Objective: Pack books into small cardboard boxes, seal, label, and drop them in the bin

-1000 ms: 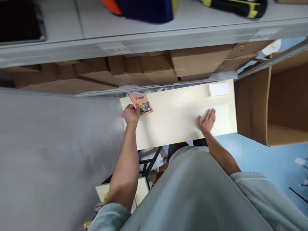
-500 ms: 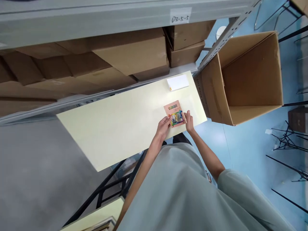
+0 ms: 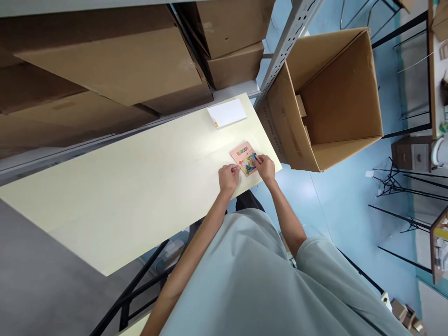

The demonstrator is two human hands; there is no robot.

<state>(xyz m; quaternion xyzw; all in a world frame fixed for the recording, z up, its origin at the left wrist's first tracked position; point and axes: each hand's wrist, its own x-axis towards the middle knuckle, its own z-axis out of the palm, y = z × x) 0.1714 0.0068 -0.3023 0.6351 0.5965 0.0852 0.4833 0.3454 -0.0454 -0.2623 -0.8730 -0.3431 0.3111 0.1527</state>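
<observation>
A small pink booklet [image 3: 241, 151] with a colourful picture on its cover lies on the pale yellow tabletop [image 3: 147, 186], near its right end. My left hand [image 3: 228, 177] is closed, its fingertips pinching at the booklet's lower left edge. Over the right side of the cover is my right hand [image 3: 266, 168], fingers pressed together. A narrow dark sliver shows at its fingertips; whether that is a separate object or part of the cover, I cannot tell. Beyond the booklet, a white flat pad or box [image 3: 227, 113] with a small orange mark rests on the table.
A large open cardboard box [image 3: 301, 140] stands just past the table's right end. Behind the table, a metal shelf [image 3: 285, 44] holds several cardboard boxes [image 3: 140, 60]. Black metal frame legs [image 3: 129, 284] are below at the left. Blue floor [image 3: 332, 196] shows at right.
The view has shifted, so the table appears larger and further left. My right hand has moved onto the booklet's cover, and my left hand has curled in at its lower left edge.
</observation>
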